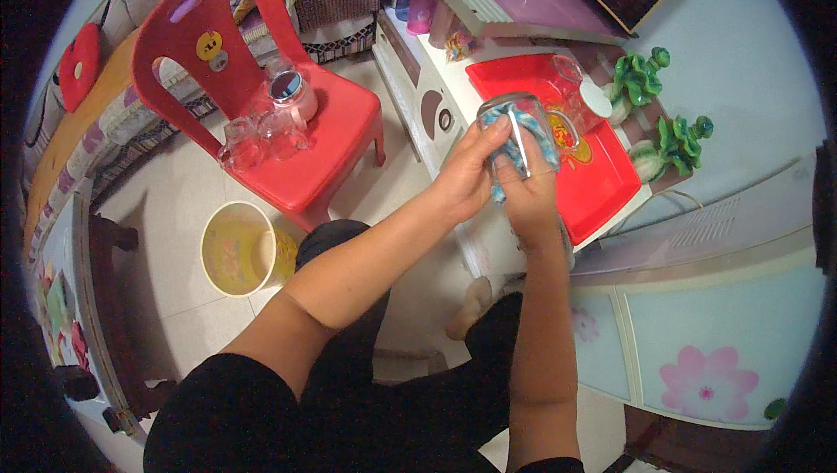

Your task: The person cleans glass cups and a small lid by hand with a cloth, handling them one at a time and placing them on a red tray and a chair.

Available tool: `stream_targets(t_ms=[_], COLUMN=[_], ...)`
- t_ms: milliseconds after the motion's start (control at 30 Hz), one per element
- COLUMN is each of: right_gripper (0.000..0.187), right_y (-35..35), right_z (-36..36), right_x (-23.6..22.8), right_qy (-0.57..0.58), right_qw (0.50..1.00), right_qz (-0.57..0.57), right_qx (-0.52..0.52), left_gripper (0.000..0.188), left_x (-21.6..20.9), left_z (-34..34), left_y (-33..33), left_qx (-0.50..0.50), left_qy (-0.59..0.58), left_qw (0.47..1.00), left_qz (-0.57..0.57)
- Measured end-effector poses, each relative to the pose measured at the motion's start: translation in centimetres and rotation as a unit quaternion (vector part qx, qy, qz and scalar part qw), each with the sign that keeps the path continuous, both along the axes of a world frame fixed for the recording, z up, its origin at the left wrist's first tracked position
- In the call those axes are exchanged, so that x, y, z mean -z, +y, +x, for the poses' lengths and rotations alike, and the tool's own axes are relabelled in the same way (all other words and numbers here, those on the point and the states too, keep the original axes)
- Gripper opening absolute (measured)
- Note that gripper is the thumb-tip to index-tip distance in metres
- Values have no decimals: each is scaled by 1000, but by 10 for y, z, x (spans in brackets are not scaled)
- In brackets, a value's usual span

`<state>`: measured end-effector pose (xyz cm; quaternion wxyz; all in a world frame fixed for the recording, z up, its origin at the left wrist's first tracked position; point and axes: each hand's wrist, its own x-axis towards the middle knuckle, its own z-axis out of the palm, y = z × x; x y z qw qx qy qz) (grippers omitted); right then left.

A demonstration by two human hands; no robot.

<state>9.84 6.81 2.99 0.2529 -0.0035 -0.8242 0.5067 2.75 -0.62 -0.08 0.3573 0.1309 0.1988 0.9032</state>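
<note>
Both hands are together at a clear glass mug [488,108], held tilted above the edge of a red tray [602,203]. My left hand [471,168] is closed round the mug's near left side, its thumb along the glass. A blue and white cloth [523,115] shows bunched within the mug, and a tail of it hangs below between the hands. My right hand [532,194] is closed on the cloth at the mug's near end; whether its fingers reach inside the glass I cannot tell. Behind the mug, another clear glass [568,72] and a white round lid [595,100] lie on the tray.
Several clear glasses [261,137] and a lidded pink cup [295,96] stand on a red plastic chair [340,111] to the left. A yellowish bin [209,251] is on the floor. Green leafy ornaments [680,146] stand beyond the tray, near a pink bottle [422,9].
</note>
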Motion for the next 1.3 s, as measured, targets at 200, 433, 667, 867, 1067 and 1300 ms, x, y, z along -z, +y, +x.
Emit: stream_targets(t_ms=[200, 433, 667, 867, 1067, 1300], right_gripper=[40, 36, 36, 41, 45, 32], right_y=[-13, -3, -6, -7, -7, 19], right_z=[8, 0, -1, 4, 10, 11], right_x=[-20, -5, -1, -8, -21, -6], right_qy=[13, -16, -58, 29, 50, -1], right_qw=[872, 987, 965, 975, 876, 972], right_qz=[-478, 156, 243, -219, -470, 194], right_qx=[-109, 24, 78, -29, -98, 134], left_gripper=[45, 43, 42, 57, 48, 52], left_x=[-12, -12, -9, 5, -11, -4], left_z=[2, -1, -3, -6, -4, -19], left_y=[-11, -11, -3, -9, -12, -7], left_qx=[77, 51, 8, 89, 112, 164], left_qy=[-11, -24, 23, 5, 69, 34], left_qw=[994, 998, 1000, 993, 988, 986], left_qz=[71, 20, 14, 72, 87, 7])
